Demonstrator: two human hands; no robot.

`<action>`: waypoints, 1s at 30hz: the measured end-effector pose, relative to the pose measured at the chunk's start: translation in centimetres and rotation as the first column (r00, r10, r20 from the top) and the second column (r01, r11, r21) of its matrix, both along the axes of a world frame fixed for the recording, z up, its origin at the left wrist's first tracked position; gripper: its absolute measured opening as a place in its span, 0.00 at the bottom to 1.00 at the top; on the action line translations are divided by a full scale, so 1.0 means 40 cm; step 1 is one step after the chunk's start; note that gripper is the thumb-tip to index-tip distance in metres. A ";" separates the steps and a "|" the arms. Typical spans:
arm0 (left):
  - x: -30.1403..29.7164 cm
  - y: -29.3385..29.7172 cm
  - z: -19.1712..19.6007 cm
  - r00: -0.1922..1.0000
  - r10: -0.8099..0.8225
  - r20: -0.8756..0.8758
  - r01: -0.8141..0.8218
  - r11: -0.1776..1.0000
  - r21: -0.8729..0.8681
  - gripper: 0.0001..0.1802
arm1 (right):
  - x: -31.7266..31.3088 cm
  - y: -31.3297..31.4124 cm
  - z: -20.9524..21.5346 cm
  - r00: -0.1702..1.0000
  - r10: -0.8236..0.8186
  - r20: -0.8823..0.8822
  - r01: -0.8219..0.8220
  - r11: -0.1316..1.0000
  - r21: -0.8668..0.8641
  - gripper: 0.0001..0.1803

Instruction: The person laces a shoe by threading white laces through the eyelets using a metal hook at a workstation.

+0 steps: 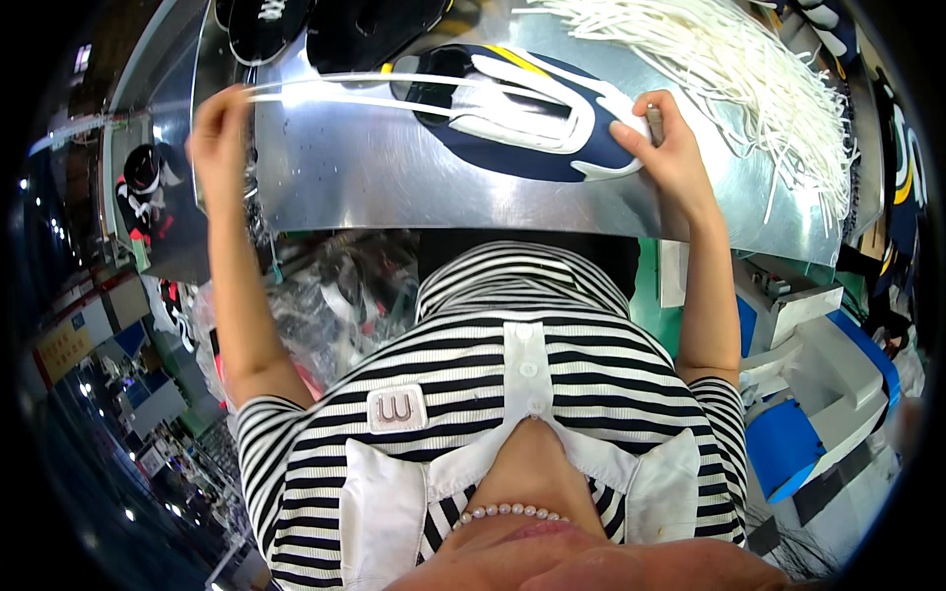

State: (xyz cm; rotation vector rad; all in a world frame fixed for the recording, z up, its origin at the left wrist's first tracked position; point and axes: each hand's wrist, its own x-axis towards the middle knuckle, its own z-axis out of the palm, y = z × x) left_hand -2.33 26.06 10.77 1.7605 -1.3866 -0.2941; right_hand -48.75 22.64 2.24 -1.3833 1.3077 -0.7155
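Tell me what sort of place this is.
Probably a shoe factory workstation: a navy shoe upper lies on a metal table, a heap of white laces sits beside it, and the left hand pulls a lace.

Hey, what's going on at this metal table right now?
A person in a striped shirt is lacing a navy and white shoe upper lying flat on a metal table. The right hand presses on the upper's right end, while the left hand pulls white laces out taut to the left. A heap of loose white laces lies at the table's far right, and dark shoe pieces sit at the far edge.
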 end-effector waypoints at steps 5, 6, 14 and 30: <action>-0.438 -0.048 0.096 0.540 -0.840 0.061 0.839 0.543 0.046 0.03 | -0.013 -0.021 0.020 0.879 -0.275 -0.390 0.049 0.865 -0.499 0.16; -0.447 -0.073 0.076 0.619 -0.772 0.144 0.776 0.629 0.035 0.03 | -0.012 -0.022 0.045 0.899 -0.389 -0.202 0.280 0.864 -0.419 0.10; -0.561 -0.082 -0.033 0.752 -0.625 0.209 0.643 0.765 -0.026 0.11 | 0.121 0.031 0.037 0.854 -0.157 0.497 0.109 0.986 0.123 0.12; -0.523 -0.032 -0.137 0.764 -0.180 -0.619 0.522 0.737 0.430 0.17 | 0.191 0.010 0.030 0.999 -0.046 0.018 0.047 0.995 -0.086 0.24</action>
